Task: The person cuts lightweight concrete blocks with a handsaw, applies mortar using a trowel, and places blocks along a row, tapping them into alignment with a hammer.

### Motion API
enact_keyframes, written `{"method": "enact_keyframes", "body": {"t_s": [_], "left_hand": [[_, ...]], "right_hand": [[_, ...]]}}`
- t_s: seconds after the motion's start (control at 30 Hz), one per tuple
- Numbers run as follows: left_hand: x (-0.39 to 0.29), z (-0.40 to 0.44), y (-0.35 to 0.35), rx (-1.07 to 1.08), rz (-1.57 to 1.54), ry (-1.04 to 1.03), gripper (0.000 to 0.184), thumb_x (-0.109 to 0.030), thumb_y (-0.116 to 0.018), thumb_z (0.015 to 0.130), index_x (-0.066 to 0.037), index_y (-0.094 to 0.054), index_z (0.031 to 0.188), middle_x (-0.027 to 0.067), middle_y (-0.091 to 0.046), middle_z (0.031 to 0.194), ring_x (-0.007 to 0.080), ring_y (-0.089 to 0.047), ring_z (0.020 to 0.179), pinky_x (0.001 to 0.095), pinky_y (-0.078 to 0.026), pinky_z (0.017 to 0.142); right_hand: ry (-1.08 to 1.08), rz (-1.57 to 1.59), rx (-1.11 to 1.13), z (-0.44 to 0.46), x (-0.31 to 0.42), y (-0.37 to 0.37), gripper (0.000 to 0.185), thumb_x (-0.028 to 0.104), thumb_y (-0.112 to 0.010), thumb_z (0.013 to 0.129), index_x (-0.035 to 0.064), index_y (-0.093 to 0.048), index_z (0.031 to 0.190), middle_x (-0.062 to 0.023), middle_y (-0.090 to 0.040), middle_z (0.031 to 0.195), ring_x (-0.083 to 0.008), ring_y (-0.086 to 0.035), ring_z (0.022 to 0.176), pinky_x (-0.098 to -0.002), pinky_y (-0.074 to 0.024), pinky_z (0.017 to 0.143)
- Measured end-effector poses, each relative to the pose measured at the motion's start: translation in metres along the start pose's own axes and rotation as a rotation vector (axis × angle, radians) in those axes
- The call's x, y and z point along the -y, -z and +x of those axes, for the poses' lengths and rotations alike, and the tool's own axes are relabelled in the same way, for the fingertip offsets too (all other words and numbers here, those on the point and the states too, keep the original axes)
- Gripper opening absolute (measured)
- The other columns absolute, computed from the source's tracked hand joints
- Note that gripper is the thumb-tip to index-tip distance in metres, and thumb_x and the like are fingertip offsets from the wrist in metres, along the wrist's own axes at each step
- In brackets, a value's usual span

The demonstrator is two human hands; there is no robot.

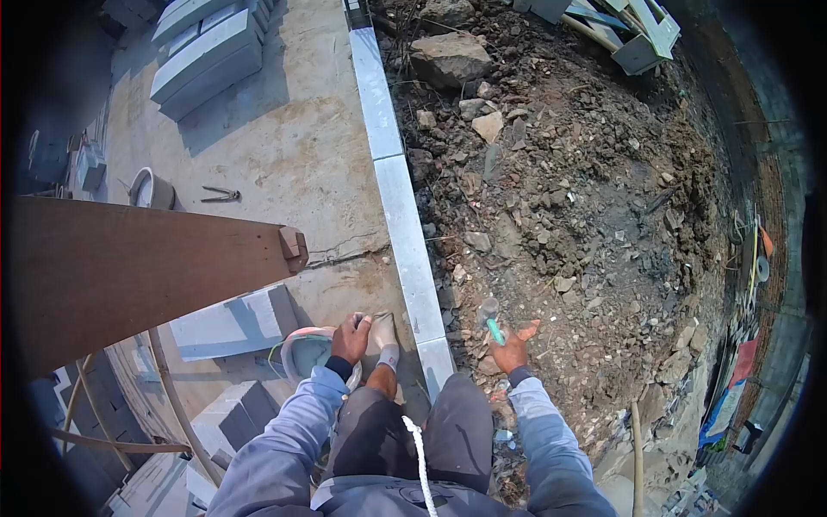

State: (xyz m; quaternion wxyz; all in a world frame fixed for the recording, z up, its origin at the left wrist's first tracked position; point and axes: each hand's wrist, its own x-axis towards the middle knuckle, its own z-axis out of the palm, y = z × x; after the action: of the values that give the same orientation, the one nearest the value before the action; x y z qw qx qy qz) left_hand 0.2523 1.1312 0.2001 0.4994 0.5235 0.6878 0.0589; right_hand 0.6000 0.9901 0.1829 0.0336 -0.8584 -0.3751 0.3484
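My left hand [350, 339], fingers curled, is at the right rim of a bucket [294, 341] with grey contents, in front of my foot. It seems to grip the rim; the fingertips are partly hidden. In my right hand [509, 354] is a mallet with a green handle [494, 333] and a grey head [488, 308], held over the rubble. Between my hands a low row of pale blocks [405, 233] runs away from me along the slab edge. My knees straddle its near end.
A wooden board [146, 267] juts in from the left. Pale blocks [233, 323] lie beneath it, more blocks [211, 65] are stacked at the far left. Pliers-like tool [220, 195] and a pail [152, 189] sit on the concrete. Stony soil [586, 198] fills the right side.
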Motion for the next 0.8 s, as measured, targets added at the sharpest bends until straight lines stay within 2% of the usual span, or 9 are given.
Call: {"method": "enact_keyframes", "body": {"t_s": [0.07, 0.2, 0.3, 0.43, 0.47, 0.5, 0.63, 0.67, 0.8], "left_hand": [[-0.018, 0.014, 0.001, -0.033, -0.02, 0.034, 0.04, -0.035, -0.056, 0.092, 0.001, -0.063, 0.107, 0.021, -0.068, 0.097, 0.0322, -0.066, 0.092, 0.0377, -0.049, 0.083], [-0.061, 0.044, -0.001, -0.097, -0.039, 0.031, 0.04, -0.034, -0.056, 0.092, 0.001, -0.063, 0.108, 0.0211, -0.068, 0.098, 0.0327, -0.066, 0.092, 0.0386, -0.049, 0.084], [-0.07, 0.094, -0.019, -0.176, -0.089, 0.044, 0.04, -0.034, -0.055, 0.092, 0.002, -0.062, 0.109, 0.0216, -0.068, 0.101, 0.0339, -0.065, 0.097, 0.0392, -0.049, 0.086], [-0.081, 0.18, -0.042, -0.385, -0.201, 0.03, 0.043, -0.034, -0.056, 0.091, 0.003, -0.06, 0.113, 0.023, -0.066, 0.106, 0.0349, -0.064, 0.101, 0.0398, -0.048, 0.087], [-0.081, 0.193, -0.05, -0.42, -0.194, 0.047, 0.044, -0.034, -0.057, 0.09, 0.003, -0.06, 0.114, 0.0236, -0.066, 0.107, 0.0351, -0.064, 0.101, 0.0399, -0.048, 0.088], [-0.078, 0.201, -0.064, -0.449, -0.18, 0.061, 0.045, -0.034, -0.057, 0.09, 0.004, -0.059, 0.115, 0.0243, -0.065, 0.109, 0.0354, -0.063, 0.102, 0.0399, -0.048, 0.088], [-0.076, 0.255, -0.124, -0.52, 0.28, 0.163, 0.051, -0.035, -0.054, 0.092, 0.004, -0.053, 0.125, 0.0262, -0.06, 0.117, 0.0386, -0.056, 0.111, 0.042, -0.043, 0.096], [-0.099, 0.261, -0.128, -0.478, 0.296, 0.178, 0.059, -0.038, -0.057, 0.09, 0.005, -0.047, 0.13, 0.0242, -0.055, 0.124, 0.0392, -0.047, 0.121, 0.0451, -0.037, 0.1], [-0.081, 0.335, -0.158, -0.69, 0.34, 0.191, 0.064, -0.044, -0.054, 0.092, 0.003, -0.042, 0.134, 0.0239, -0.052, 0.128, 0.0386, -0.045, 0.123, 0.0448, -0.037, 0.1]], "right_hand": [[0.158, 0.02, -0.048, 0.014, 0.054, 0.067, 0.037, 0.025, -0.065, 0.078, 0.0046, -0.062, 0.108, -0.0252, -0.066, 0.091, -0.0435, -0.064, 0.085, -0.0505, -0.0499, 0.076], [0.458, 0.164, -0.162, 0.041, 0.11, 0.15, 0.031, 0.023, -0.066, 0.082, 0.0035, -0.059, 0.105, -0.0228, -0.065, 0.086, -0.0424, -0.064, 0.08, -0.047, -0.0504, 0.07], [0.467, 0.264, 0.003, 0.068, 0.12, 0.169, 0.033, 0.025, -0.067, 0.081, 0.0029, -0.058, 0.104, -0.0227, -0.065, 0.086, -0.041, -0.064, 0.078, -0.0448, -0.05, 0.068], [0.479, 0.236, 0.176, 0.161, 0.119, 0.124, 0.03, 0.029, -0.068, 0.082, 0.0028, -0.062, 0.096, -0.0215, -0.064, 0.079, -0.0386, -0.064, 0.073, -0.0429, -0.0489, 0.066], [0.495, 0.211, 0.143, 0.186, 0.129, 0.108, 0.032, 0.034, -0.067, 0.083, 0.0031, -0.062, 0.088, -0.0222, -0.063, 0.073, -0.0395, -0.063, 0.07, -0.045, -0.0481, 0.063], [0.495, 0.185, 0.202, 0.214, 0.133, 0.091, 0.033, 0.036, -0.065, 0.084, 0.003, -0.061, 0.087, -0.0227, -0.062, 0.072, -0.0403, -0.063, 0.069, -0.0461, -0.0476, 0.063], [0.49, 0.239, 0.324, 0.306, 0.152, 0.02, 0.039, 0.041, -0.059, 0.09, 0.0027, -0.057, 0.082, -0.0242, -0.06, 0.069, -0.0436, -0.061, 0.068, -0.0503, -0.0456, 0.061], [0.506, 0.248, 0.363, 0.316, 0.154, 0.008, 0.041, 0.042, -0.056, 0.091, 0.0026, -0.055, 0.081, -0.0246, -0.06, 0.069, -0.0444, -0.061, 0.068, -0.0513, -0.0452, 0.06], [0.596, 0.368, 0.356, 0.353, 0.168, -0.038, 0.037, 0.038, -0.052, 0.095, 0.0025, -0.054, 0.086, -0.025, -0.058, 0.068, -0.046, -0.06, 0.07, -0.0521, -0.0454, 0.061]]}}
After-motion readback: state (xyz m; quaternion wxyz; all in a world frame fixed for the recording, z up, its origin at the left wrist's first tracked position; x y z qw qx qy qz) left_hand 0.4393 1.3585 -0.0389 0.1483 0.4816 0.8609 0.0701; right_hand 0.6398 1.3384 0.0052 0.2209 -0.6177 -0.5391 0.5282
